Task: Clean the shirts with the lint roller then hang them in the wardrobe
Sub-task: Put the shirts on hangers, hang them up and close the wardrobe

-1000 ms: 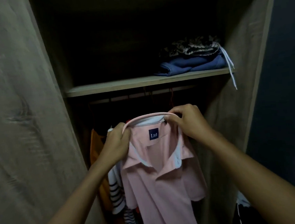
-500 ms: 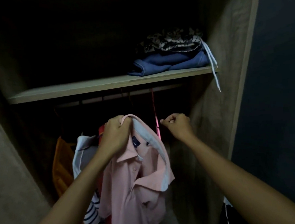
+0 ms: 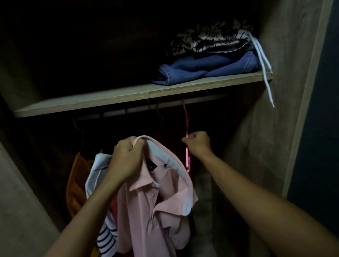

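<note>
A pale pink polo shirt [image 3: 151, 210] with a white-lined collar hangs from my left hand [image 3: 126, 158], which grips its collar in a fist inside the open wardrobe. To its right, my right hand [image 3: 198, 145] pinches a pink hanger [image 3: 188, 159] whose hook goes up to the rail [image 3: 152, 108] under the shelf. The hanger is empty and apart from the shirt. No lint roller is in view.
An orange garment [image 3: 75, 185], a white collared shirt [image 3: 95, 173] and a striped top [image 3: 106, 240] hang at the left on other hangers. The wooden shelf [image 3: 100, 98] above holds folded blue and patterned clothes [image 3: 209, 59] with a dangling white cord [image 3: 266, 72]. Wardrobe side walls stand close on both sides.
My right hand let go of the shirt's collar and took the pink hanger on the rail. The shirt now hangs bunched from my left hand alone. The view moved closer into the wardrobe.
</note>
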